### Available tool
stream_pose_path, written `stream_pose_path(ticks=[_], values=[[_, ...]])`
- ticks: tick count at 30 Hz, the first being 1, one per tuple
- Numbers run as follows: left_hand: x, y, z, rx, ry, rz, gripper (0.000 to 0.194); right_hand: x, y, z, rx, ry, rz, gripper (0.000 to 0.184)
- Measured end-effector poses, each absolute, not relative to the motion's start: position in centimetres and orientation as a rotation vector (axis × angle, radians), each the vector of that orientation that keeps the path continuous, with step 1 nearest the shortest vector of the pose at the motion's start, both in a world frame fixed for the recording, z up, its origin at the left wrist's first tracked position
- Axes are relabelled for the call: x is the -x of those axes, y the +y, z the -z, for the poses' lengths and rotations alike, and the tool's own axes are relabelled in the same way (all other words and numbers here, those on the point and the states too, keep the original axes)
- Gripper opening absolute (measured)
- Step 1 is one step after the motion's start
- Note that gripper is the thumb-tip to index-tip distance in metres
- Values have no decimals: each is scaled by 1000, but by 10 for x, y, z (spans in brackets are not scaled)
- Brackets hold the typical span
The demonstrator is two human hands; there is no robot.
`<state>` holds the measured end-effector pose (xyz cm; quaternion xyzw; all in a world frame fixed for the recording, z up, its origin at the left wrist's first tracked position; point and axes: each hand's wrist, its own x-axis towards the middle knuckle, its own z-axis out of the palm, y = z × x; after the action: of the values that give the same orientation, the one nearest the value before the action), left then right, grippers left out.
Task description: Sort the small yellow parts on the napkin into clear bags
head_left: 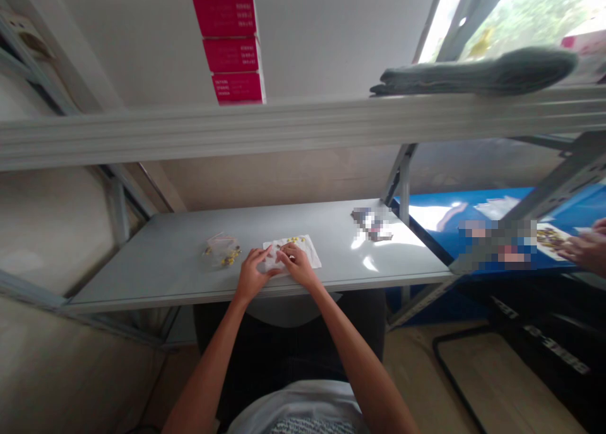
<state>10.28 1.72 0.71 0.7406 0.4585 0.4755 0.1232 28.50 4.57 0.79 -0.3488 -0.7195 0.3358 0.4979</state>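
Shirt [293,402] foremost, both hands [253,271] [299,263] over paper [311,252] near table edge [369,282].

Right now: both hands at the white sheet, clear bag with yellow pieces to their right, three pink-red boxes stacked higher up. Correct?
Wrong side: the head view shows the clear bag with yellow pieces left of both left hand and right hand. The rest holds: both hands at the white sheet, three pink-red boxes stacked higher up.
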Motion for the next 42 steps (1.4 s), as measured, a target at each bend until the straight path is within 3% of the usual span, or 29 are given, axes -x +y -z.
stream_pose_path(ticks=[4, 8, 15, 20, 28, 37, 42], values=[[-98, 20, -4, -1989, 1432, -1454, 64, -285, 57, -13, 1152, -1719, -582, 20], [-96, 23, 0, -1868, 1487, -1415, 65, -278, 72, -24, 1446, -1940, -382, 24], [-98, 23, -1, -1808, 1525, -1407, 60, -263, 85, -19, 1554, -2143, -257, 27], [-97, 25, 0, -1798, 1528, -1430, 61, -272, 79, -20, 1377, -2032, -312, 23], [-96, 26, 1, -1782, 1494, -1392, 67, -275, 56, -25, 982, -1910, -695, 5], [-98, 23, -2, -1797, 1470, -1416, 67, -281, 54, -22, 876, -1937, -880, 18], [-95, 22, -1, -1695, 1413, -1462, 64, -308, 68, -11, 1152, -1656, -613, 25]])
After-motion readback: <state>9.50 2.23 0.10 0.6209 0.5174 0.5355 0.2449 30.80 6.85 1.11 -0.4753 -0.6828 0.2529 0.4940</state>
